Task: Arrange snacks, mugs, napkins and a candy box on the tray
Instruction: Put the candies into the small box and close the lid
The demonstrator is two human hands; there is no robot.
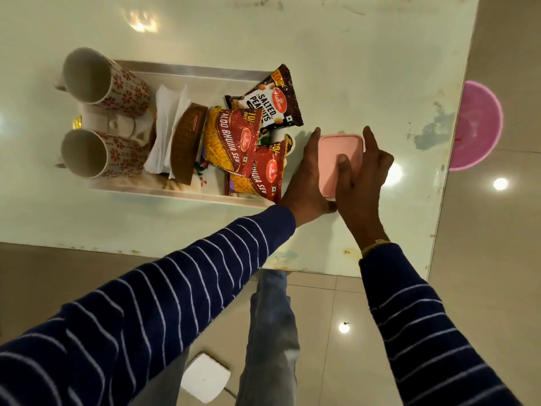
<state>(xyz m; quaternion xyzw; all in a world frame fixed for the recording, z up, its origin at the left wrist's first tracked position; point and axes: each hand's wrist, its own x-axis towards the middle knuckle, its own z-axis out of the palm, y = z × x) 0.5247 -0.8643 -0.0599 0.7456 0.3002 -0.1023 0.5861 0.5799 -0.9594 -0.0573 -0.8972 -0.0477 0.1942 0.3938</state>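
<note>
A white tray (187,68) lies on the pale table. Two red-flowered mugs (117,89) (111,155) stand at its left end. Beside them lie white napkins (167,124) and a brown packet (187,139). Two red and yellow Aloo Bhujia Sev packets (231,139) (263,174) and a dark Salted Peanuts packet (272,101) fill the right end. Just right of the tray, both hands hold a pink lidded box (336,150). My left hand (304,177) grips its left side. My right hand (363,177) grips its right side, with the thumb across the lid.
The table's near edge (175,250) and right edge (445,171) border a tiled floor. A pink round bowl (480,124) sits on the floor past the right edge. A white block (205,376) lies on the floor by my leg.
</note>
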